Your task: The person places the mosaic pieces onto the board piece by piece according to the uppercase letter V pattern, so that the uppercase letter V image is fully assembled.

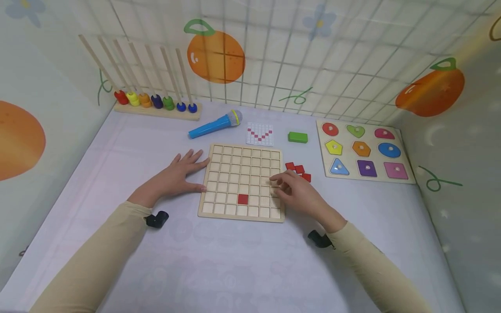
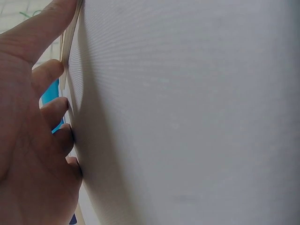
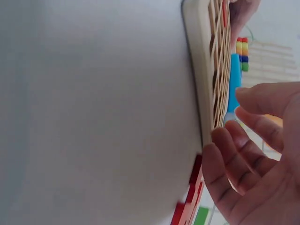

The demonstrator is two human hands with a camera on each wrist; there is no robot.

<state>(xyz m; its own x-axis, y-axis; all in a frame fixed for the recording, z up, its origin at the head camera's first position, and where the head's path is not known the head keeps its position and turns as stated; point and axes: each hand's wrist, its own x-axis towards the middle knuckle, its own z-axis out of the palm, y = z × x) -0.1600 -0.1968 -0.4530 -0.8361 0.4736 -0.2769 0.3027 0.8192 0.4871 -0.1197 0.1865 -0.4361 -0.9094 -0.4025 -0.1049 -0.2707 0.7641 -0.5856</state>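
Observation:
A wooden grid board (image 1: 215,215) lies flat with one red square tile (image 1: 242,199) in a cell of its second row from the near edge. My left hand (image 1: 178,176) has its fingers spread, the thumb and index fingertip at the board's left edge. Over the board's right side hovers my right hand (image 1: 299,193), fingers bent loosely. In the right wrist view a gap shows between thumb and index finger, with nothing in it. Several loose red tiles (image 1: 299,169) lie just right of the board, partly hidden behind the right hand.
Beyond the board are a pattern card (image 1: 260,134) with a red V, a blue toy microphone (image 1: 213,126) and a green block (image 1: 298,137). A shape puzzle (image 1: 344,174) lies at the right. A peg stand (image 1: 156,112) with coloured beads stands at the back left, near the wall.

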